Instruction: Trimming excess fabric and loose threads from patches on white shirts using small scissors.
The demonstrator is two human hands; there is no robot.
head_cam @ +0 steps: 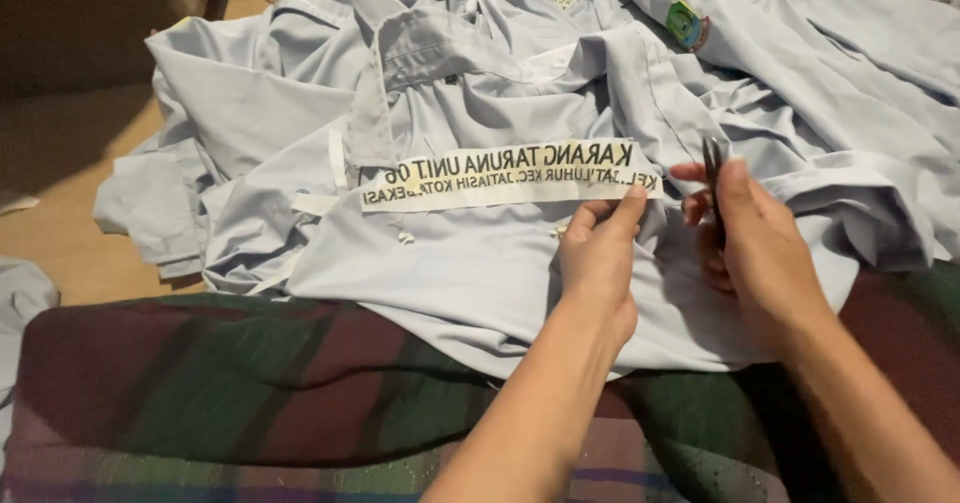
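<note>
A long cream strip (500, 176) with dark printed lettering lies across a pale blue-grey shirt (470, 263). My left hand (598, 258) presses its fingertips on the strip's right end, pinning it to the cloth. My right hand (750, 243) is just to the right of that end and grips a small dark pair of scissors (712, 168), whose tips point up beside the strip's edge. A few thin cream offcuts (318, 203) lie near the strip's left end.
Several more pale shirts are heaped behind, one with a green and yellow badge (686, 25). A dark plaid cloth (230, 393) covers the near surface. A wooden floor (80, 213) shows at the left.
</note>
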